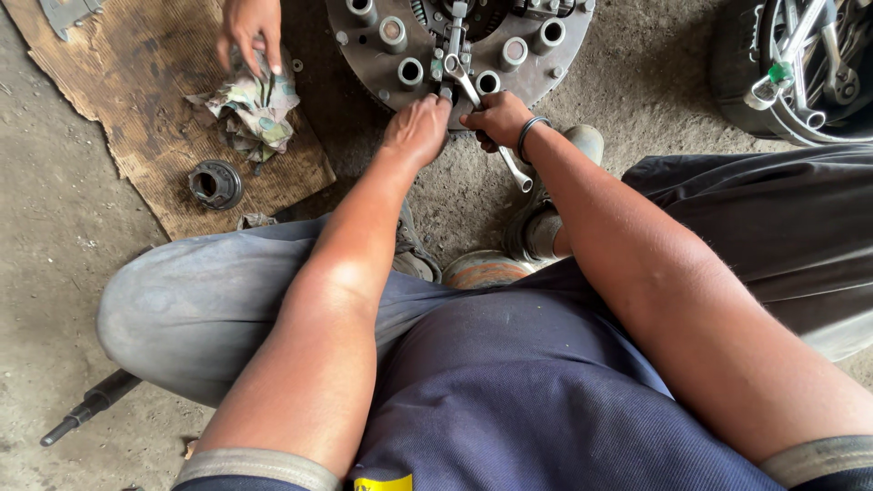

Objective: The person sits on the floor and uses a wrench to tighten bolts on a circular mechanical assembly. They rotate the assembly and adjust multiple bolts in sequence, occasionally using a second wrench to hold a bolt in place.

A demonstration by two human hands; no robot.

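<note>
Gritty concrete floor (637, 82), bearing a round grey steel clutch plate (382, 68) at top centre. Right hand (497, 118) clamped on a silver combination spanner (482, 114) set against the plate's rim. Left hand (418, 130) closed, fingertips on the same rim; another person's hand (250, 32) rests on a crumpled rag (255, 105) on cardboard (136, 127).

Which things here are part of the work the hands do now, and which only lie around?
In use:
round metal plate
wrench
left hand
right hand

Lying about:
bearing ring
cardboard
rag, under another person's hand
black rod
</note>
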